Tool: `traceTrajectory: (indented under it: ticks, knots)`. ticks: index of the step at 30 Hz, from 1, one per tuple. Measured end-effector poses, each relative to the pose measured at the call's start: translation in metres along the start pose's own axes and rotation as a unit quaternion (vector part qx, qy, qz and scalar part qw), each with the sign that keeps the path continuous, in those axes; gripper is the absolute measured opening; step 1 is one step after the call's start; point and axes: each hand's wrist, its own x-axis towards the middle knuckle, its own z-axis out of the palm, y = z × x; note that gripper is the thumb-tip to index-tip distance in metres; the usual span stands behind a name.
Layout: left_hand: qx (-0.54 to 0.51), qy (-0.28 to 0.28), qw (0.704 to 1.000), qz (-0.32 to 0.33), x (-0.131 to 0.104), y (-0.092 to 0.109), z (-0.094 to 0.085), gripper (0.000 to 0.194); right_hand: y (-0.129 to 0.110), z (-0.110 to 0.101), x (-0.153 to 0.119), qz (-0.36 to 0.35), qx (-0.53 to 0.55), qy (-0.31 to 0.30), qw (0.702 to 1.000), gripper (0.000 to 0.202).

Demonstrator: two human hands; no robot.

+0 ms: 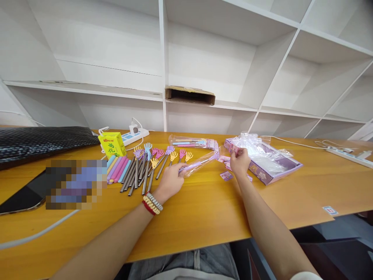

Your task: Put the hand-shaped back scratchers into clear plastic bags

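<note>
My left hand is closed around the handle end of a purple back scratcher in a clear plastic sleeve. Its claw head points right, toward my right hand. That hand pinches a small pink card above several loose printed cards on the tabletop. Left of my left hand lie metal scratcher rods with yellow, pink, blue and purple claw heads. Beside them is a row of pastel handles. Several bagged back scratchers lie further back.
A purple box holding clear plastic sleeves stands at right. On the left are a yellow carton, a power strip, a dark device and a white cable. White shelves rise behind, bearing a cardboard box.
</note>
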Motion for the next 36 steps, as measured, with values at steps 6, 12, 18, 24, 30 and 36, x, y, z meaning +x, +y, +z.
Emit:
traceTrajectory:
  ticks: [6,12,18,24,30,36]
  knots:
    - [0.008,0.000,1.000,0.010,0.000,0.000,0.000,0.029,-0.002,-0.001,0.001,0.001,-0.019,-0.002,1.000,0.013]
    - [0.004,0.001,1.000,0.020,-0.001,0.000,0.000,0.029,0.000,-0.004,0.006,0.030,-0.024,-0.009,0.999,0.018]
    - [0.001,0.001,1.000,0.029,-0.002,0.002,0.002,0.029,0.008,-0.002,0.009,0.062,-0.005,-0.006,0.998,0.020]
    - [0.006,0.008,0.999,0.041,-0.002,0.000,0.003,0.029,0.007,-0.002,0.010,0.089,0.002,-0.014,0.996,0.022]
    - [0.004,0.012,0.999,0.040,-0.001,-0.001,0.003,0.029,0.006,-0.003,0.010,0.080,0.028,-0.035,0.996,0.034]
    - [0.010,0.017,0.999,0.025,0.000,-0.002,0.000,0.029,0.007,-0.002,0.010,0.077,0.080,-0.088,0.990,0.044]
